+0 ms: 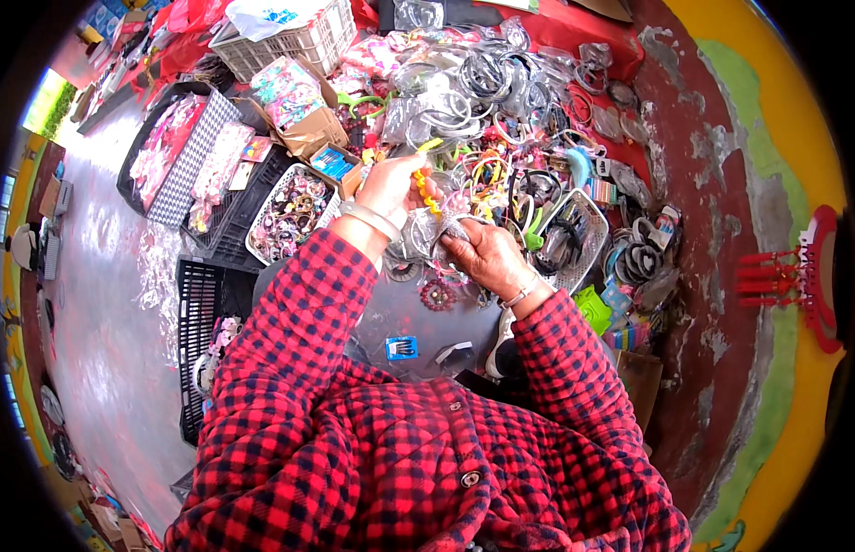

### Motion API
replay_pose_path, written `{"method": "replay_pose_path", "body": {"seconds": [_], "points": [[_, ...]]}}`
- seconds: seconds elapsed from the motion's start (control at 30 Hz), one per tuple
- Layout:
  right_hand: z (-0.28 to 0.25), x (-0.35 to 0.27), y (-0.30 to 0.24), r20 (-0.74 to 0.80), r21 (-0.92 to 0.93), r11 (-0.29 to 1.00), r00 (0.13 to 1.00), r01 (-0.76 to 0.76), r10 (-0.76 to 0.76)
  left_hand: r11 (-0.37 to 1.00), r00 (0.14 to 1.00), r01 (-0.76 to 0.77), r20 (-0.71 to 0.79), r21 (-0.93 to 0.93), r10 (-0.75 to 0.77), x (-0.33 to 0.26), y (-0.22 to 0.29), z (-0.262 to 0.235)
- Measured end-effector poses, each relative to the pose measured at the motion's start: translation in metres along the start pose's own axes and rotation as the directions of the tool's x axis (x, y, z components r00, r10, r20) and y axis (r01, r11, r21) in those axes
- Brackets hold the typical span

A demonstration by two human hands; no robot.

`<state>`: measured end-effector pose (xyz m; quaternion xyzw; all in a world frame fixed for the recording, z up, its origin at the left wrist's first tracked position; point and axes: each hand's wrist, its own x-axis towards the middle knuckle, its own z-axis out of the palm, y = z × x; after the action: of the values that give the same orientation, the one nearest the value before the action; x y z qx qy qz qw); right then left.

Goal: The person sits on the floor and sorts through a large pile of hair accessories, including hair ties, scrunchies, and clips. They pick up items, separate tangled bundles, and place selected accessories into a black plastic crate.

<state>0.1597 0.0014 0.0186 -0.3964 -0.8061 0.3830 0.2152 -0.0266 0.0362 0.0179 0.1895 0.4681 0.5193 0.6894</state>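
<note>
Left hand (391, 184) grips yellow headband (426, 179)

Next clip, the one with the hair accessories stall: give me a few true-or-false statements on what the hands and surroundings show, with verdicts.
1. The left hand holds a yellow hairband. True.
2. The right hand is empty. False: it grips a clear plastic wrapper.
3. The sleeves are plain blue. False: the sleeves are red and black check.
4. A bangle sits on the left wrist. True.
5. A white mesh basket lies right of the hands. True.
</note>
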Motion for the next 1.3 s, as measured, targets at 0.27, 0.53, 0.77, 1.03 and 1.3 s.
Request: {"method": "replay_pose_path", "body": {"seconds": [0.27,0.53,0.77,1.03,1.3], "points": [[-0.005,0.000,0.001,0.029,-0.111,0.990,0.996,0.086,-0.083,0.995,0.998,-0.059,0.011,-0.076,0.060,0.007,0.006,-0.009],[0.007,-0.004,0.005,-0.107,-0.191,0.977,0.987,0.095,-0.117,0.995,0.989,0.077,0.135,-0.067,-0.068,-0.008,-0.026,0.013],[0.017,-0.001,0.011,-0.169,-0.278,0.959,0.979,0.061,-0.112,0.980,0.980,-0.171,0.123,0.101,0.158,0.000,-0.050,0.008],[0.000,-0.002,0.002,-0.091,-0.251,0.964,0.990,0.084,-0.110,0.969,0.982,-0.163,0.130,0.187,0.140,0.002,-0.023,0.004],[-0.003,-0.004,-0.007,-0.037,-0.176,0.983,0.997,0.058,-0.065,0.991,0.991,-0.084,0.109,0.101,0.073,-0.004,-0.004,0.008]]}}
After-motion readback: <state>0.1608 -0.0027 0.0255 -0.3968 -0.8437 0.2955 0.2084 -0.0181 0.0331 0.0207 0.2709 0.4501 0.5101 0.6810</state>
